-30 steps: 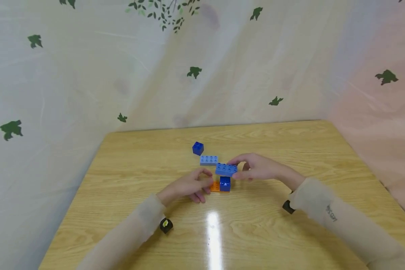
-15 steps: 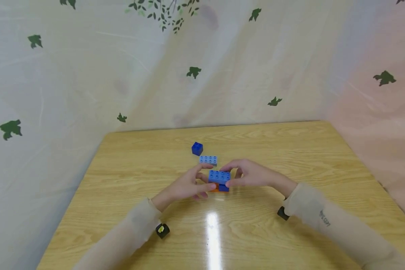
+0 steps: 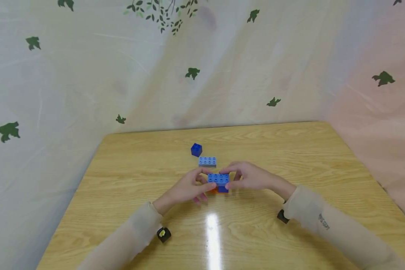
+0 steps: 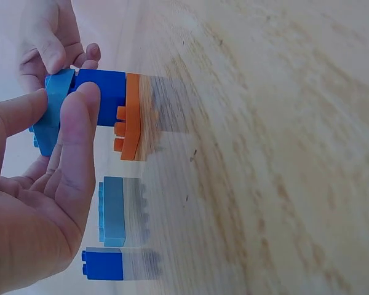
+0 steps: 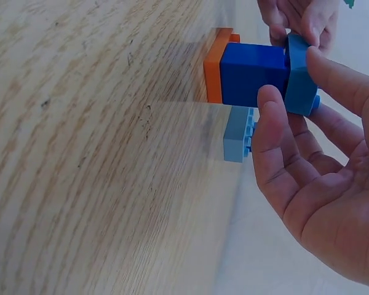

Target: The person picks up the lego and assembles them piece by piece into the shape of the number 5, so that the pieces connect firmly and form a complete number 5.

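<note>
A light blue brick [image 3: 218, 179] lies across the top of a dark blue block [image 3: 223, 189], which stands on one end of an orange plate [image 4: 131, 117]. My left hand [image 3: 190, 186] pinches the light blue brick's left end between thumb and fingers. At its right end my right hand [image 3: 251, 177] grips the same brick. Seen in the right wrist view, the light blue brick [image 5: 300, 75] sits against the dark blue block [image 5: 252, 74], with a thin dark line between them. Part of the orange plate's studs show uncovered in the left wrist view.
Just behind the hands a second light blue brick [image 3: 207, 162] lies flat on the wooden table [image 3: 138, 150]. Beyond it, slightly left, stands a dark blue cube [image 3: 196, 150]. A patterned cloth [image 3: 222, 97] hangs behind the table.
The light blue brick has moved left and down onto the dark blue block, carried by my right hand. My left hand has come from the orange plate to the brick's left end.
</note>
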